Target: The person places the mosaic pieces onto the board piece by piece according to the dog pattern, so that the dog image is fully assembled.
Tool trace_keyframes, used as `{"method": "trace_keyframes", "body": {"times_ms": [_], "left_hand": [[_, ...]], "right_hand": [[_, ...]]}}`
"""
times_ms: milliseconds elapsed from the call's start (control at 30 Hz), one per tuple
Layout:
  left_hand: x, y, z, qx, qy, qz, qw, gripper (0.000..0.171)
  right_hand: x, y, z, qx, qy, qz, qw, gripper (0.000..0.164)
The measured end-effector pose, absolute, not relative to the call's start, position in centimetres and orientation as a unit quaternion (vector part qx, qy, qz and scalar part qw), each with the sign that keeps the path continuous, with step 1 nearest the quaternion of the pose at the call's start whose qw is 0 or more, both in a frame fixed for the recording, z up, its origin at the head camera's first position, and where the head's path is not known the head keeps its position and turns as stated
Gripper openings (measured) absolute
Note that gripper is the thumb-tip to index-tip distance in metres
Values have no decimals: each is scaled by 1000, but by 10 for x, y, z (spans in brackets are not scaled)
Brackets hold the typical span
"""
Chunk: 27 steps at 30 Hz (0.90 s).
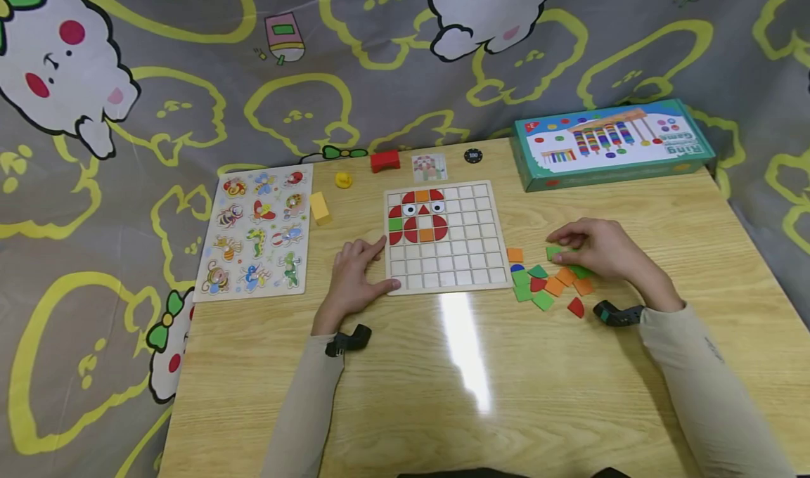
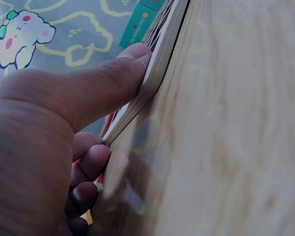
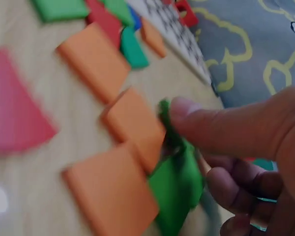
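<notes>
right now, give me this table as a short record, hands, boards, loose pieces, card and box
left hand: thumb and index finger touch the left side of the grid board
right hand: pinches a green tile
grid board: pieces set at upper left, other squares bare
loose pieces: orange, green, red, blue, right of the grid board
animal puzzle: left of the left hand
card: behind the grid board
box: back right of the table
</notes>
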<state>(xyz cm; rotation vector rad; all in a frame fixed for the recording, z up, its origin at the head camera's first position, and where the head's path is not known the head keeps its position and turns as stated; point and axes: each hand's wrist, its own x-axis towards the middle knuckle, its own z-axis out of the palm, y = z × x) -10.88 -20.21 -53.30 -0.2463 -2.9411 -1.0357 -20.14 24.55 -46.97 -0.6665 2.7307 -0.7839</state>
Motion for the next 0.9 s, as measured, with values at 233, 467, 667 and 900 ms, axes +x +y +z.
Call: {"method": "trace_keyframes", "body": {"times_ms": [233, 467, 667, 900], "left_hand": [[-108, -204, -533, -73, -938, -339, 9, 90], [-109, -204, -534, -77, -940, -333, 11, 91], [-110, -203, -533, -78, -941, -329, 11, 92], [-110, -203, -532, -78, -940, -332, 11, 91]], "right_hand": [[-201, 247, -475, -239, 934, -251, 89, 23], [-205, 240, -481, -206, 942, -257, 67, 22], [-204, 230, -480, -200, 934, -291, 45, 25], [-203, 192, -474, -194, 891, -405, 71, 25]]}}
